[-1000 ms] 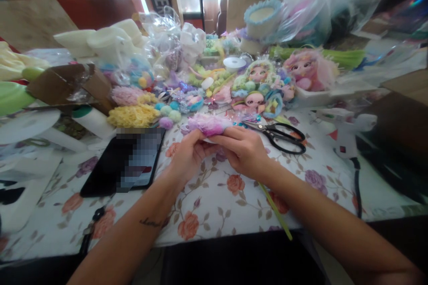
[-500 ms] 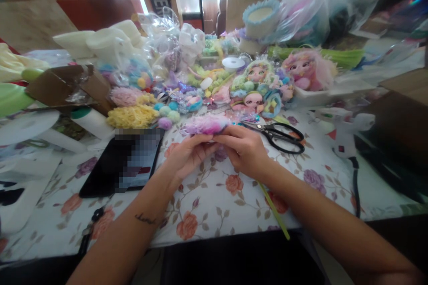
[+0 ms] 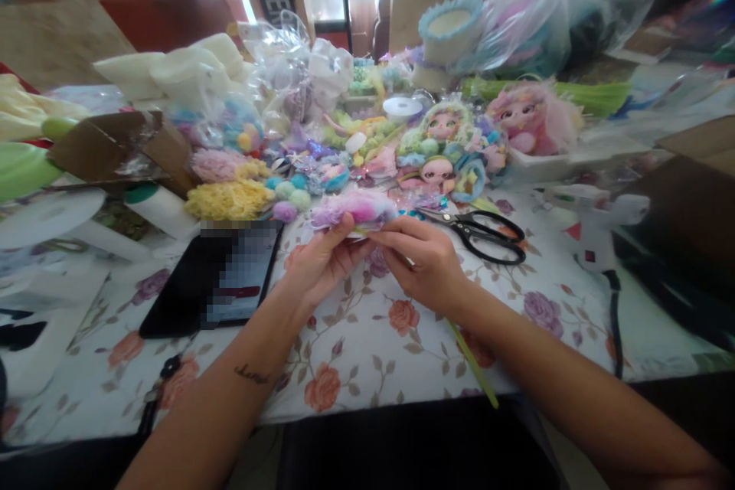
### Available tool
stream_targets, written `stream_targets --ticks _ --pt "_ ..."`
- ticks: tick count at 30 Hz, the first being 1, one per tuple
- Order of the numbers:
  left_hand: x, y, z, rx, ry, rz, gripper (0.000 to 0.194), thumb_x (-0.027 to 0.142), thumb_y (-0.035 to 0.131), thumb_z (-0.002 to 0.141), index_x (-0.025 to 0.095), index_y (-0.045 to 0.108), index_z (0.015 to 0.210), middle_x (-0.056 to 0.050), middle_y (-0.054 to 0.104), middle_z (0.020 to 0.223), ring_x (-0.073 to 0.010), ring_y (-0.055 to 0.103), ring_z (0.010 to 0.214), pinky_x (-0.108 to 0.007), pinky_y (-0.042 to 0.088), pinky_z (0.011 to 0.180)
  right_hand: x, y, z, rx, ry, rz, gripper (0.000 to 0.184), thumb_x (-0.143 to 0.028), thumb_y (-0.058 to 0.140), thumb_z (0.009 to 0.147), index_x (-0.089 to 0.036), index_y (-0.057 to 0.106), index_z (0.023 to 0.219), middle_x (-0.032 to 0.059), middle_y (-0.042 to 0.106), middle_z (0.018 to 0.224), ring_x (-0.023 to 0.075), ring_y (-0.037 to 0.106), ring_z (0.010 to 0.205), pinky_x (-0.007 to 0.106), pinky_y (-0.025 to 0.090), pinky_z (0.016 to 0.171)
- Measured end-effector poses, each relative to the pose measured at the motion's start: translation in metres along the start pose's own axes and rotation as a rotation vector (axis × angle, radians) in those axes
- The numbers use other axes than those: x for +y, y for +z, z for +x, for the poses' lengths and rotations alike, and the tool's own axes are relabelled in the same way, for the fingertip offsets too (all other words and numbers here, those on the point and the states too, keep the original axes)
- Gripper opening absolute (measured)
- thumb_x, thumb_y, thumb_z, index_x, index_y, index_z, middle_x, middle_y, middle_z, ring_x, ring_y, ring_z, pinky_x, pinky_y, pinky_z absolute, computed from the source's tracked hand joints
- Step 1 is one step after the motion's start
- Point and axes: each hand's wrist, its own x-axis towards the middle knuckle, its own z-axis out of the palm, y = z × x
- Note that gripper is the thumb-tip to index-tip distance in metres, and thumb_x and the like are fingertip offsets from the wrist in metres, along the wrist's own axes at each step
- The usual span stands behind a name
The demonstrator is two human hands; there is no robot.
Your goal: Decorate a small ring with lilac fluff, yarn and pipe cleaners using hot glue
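A fluffy pink-and-lilac yarn piece [image 3: 359,207] is held low over the table, its underside hidden by my fingers. My left hand [image 3: 325,264] is closed around its left and lower side, thumb pressed up against the fluff. From the right, my right hand [image 3: 422,256] pinches its lower edge, where a thin pale-yellow edge shows between the hands. Black-handled scissors [image 3: 488,237] lie just right of my right hand. Under my right wrist runs a narrow yellow-green strip [image 3: 474,364], its upper end hidden.
Behind my hands lie pompoms [image 3: 285,210], yellow yarn [image 3: 227,201] and decorated doll faces [image 3: 437,174]. A black tablet [image 3: 189,283] rests at left. A white glue gun [image 3: 597,230] stands at right with its cord hanging. Cardboard [image 3: 109,149] and spools [image 3: 155,207] crowd the left side.
My left thumb has lifted onto the front of the fluffy piece, and more of its pink middle shows. My right fingers have shifted slightly along its lower edge.
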Motion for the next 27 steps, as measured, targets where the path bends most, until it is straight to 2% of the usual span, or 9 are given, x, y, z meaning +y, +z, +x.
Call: stream_targets --ticks 8,11,14,18,20,22,24,27 --pt "0.000 -0.013 0.006 -0.051 -0.016 0.069 0.023 0.034 0.076 0.082 0.012 0.069 0.086 -0.004 0.073 0.079 -0.0154 0.071 0.071 -0.026 0.060 0.071 -0.021 -0.002 0.002 -0.074 0.244 0.372 0.018 -0.011 0.063 0.086 -0.019 0.073 0.099 0.0063 0.071 0.097 0.0131 0.065 0.077 0.026 0.055 0.067" --pt "0.000 -0.013 0.004 -0.099 -0.083 0.117 0.032 0.043 0.072 0.085 0.012 0.070 0.092 -0.007 0.075 0.083 -0.0196 0.073 0.074 -0.030 0.062 0.071 -0.025 -0.003 0.001 -0.095 0.263 0.440 0.016 -0.013 0.065 0.086 -0.017 0.073 0.098 0.0079 0.070 0.098 0.0147 0.067 0.083 0.026 0.057 0.068" --pt "0.001 -0.012 0.002 -0.116 -0.128 0.095 0.038 0.046 0.069 0.086 0.010 0.070 0.099 -0.011 0.076 0.091 -0.0235 0.075 0.084 -0.034 0.062 0.077 -0.026 -0.005 0.001 -0.112 0.262 0.487 0.013 -0.016 0.065 0.087 -0.016 0.073 0.098 0.0078 0.071 0.097 0.0130 0.067 0.078 0.025 0.058 0.067" --pt "0.002 -0.012 0.003 -0.065 -0.161 0.003 0.033 0.041 0.066 0.090 0.010 0.070 0.099 -0.010 0.077 0.093 -0.0217 0.075 0.090 -0.032 0.062 0.084 -0.027 -0.016 0.004 -0.126 0.209 0.402 0.013 -0.020 0.063 0.091 -0.018 0.073 0.099 0.0049 0.074 0.094 0.0125 0.068 0.075 0.025 0.058 0.069" --pt "0.003 -0.012 0.005 -0.033 -0.158 -0.037 0.027 0.036 0.066 0.090 0.010 0.069 0.094 -0.009 0.077 0.092 -0.0205 0.075 0.088 -0.032 0.062 0.084 -0.027 -0.029 0.004 -0.075 0.205 0.289 0.013 -0.020 0.062 0.092 -0.020 0.073 0.098 0.0027 0.076 0.091 0.0133 0.069 0.078 0.025 0.057 0.072" --pt "0.004 -0.010 0.006 -0.011 -0.120 -0.072 0.020 0.031 0.067 0.090 0.011 0.069 0.088 -0.009 0.077 0.091 -0.0203 0.075 0.087 -0.031 0.063 0.083 -0.025 -0.046 -0.002 0.019 0.269 0.136 0.012 -0.020 0.063 0.092 -0.021 0.074 0.096 0.0013 0.076 0.088 0.0140 0.070 0.078 0.026 0.056 0.073" --pt "0.004 -0.010 0.007 -0.011 -0.084 -0.091 0.014 0.026 0.069 0.088 0.012 0.069 0.085 -0.008 0.076 0.090 -0.0205 0.075 0.087 -0.032 0.063 0.085 -0.020 -0.065 -0.016 0.150 0.415 -0.036 0.011 -0.024 0.065 0.091 -0.022 0.076 0.095 0.0008 0.076 0.084 0.0148 0.070 0.073 0.027 0.056 0.072" --pt "0.003 -0.012 0.007 -0.033 -0.085 -0.102 0.013 0.023 0.069 0.088 0.014 0.069 0.079 -0.006 0.076 0.085 -0.0209 0.075 0.087 -0.033 0.063 0.087 -0.004 -0.096 -0.048 0.428 0.652 -0.264 0.018 -0.033 0.064 0.091 -0.022 0.076 0.098 0.0026 0.074 0.080 0.0177 0.069 0.070 0.032 0.057 0.072"
